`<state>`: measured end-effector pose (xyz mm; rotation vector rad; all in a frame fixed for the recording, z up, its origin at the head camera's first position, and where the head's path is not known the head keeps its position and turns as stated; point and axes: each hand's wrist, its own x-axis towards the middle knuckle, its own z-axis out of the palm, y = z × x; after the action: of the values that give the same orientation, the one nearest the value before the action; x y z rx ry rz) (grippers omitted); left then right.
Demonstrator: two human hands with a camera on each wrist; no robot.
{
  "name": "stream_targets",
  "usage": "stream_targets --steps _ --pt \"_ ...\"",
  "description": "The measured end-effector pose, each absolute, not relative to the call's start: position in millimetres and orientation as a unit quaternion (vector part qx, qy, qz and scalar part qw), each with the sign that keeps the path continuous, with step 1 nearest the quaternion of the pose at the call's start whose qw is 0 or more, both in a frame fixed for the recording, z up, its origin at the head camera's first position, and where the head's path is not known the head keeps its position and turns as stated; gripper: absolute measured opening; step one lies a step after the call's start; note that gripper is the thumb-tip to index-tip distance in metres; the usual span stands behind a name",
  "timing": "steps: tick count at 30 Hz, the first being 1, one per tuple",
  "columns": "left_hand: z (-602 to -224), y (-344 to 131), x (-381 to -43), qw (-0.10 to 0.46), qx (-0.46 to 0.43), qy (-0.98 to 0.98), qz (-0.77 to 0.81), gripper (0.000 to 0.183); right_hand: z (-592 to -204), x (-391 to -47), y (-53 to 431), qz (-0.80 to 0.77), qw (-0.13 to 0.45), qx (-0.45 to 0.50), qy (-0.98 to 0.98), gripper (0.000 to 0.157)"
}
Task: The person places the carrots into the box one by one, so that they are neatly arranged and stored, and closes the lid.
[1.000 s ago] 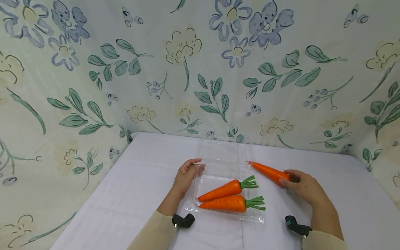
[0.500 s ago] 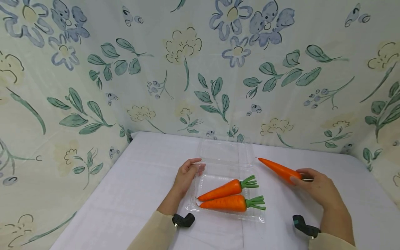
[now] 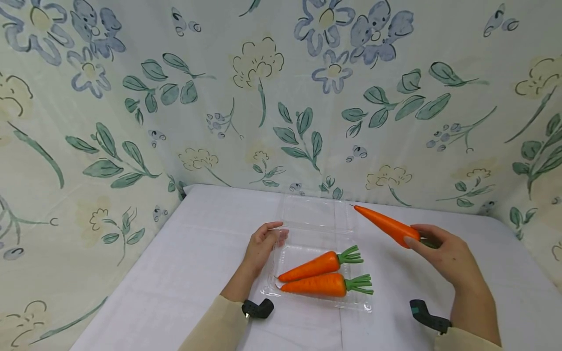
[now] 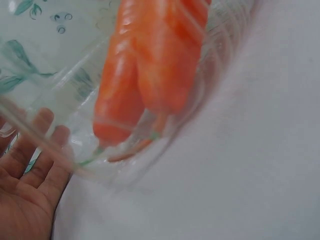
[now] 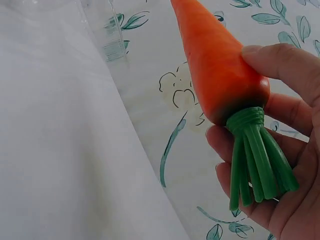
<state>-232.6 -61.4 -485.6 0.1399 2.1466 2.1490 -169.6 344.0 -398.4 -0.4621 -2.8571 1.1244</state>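
Observation:
My right hand holds an orange carrot by its thick end, thumb on one side and fingers on the other. The carrot is up off the table, its thin tip pointing to the far left. Its green stalks lie against the fingers in the right wrist view. Two more carrots, an upper one and a lower one, lie side by side in a clear plastic clamshell box. Beside the box's left wall, my left hand touches it with fairly straight fingers.
The box's clear lid lies folded back toward the far edge of the white-covered table. A flowered cloth hangs behind and at the sides. Each wrist carries a black camera mount.
My right hand moved right with the carrot, then lifted it, its tip now higher and back to the left. The left hand, the box and its two carrots have stayed put.

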Motion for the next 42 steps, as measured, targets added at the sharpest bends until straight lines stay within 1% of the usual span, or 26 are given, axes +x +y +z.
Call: stream_targets --steps 8,15,20,28,36,42 --pt "-488 -63 -235 0.05 0.047 0.703 0.708 0.038 -391 -169 322 0.374 0.016 -0.095 -0.922 0.083" --pt "-490 -63 -234 0.049 0.05 0.708 0.703 0.039 -382 -180 297 0.361 -0.003 -0.005 -0.932 0.07" --pt "-487 -62 -234 0.049 0.05 0.709 0.702 0.038 -366 -193 284 0.339 -0.034 0.04 -0.939 0.063" --pt "-487 -63 -235 0.046 0.053 0.715 0.696 0.038 -348 -212 264 0.327 -0.081 0.093 -0.937 0.058" --pt "-485 -63 -235 0.052 0.048 0.708 0.702 0.038 -355 -229 252 0.331 -0.129 0.12 -0.927 0.047" --pt "-486 -63 -235 0.052 0.051 0.711 0.699 0.036 -366 -232 245 0.342 -0.142 0.135 -0.919 0.037"
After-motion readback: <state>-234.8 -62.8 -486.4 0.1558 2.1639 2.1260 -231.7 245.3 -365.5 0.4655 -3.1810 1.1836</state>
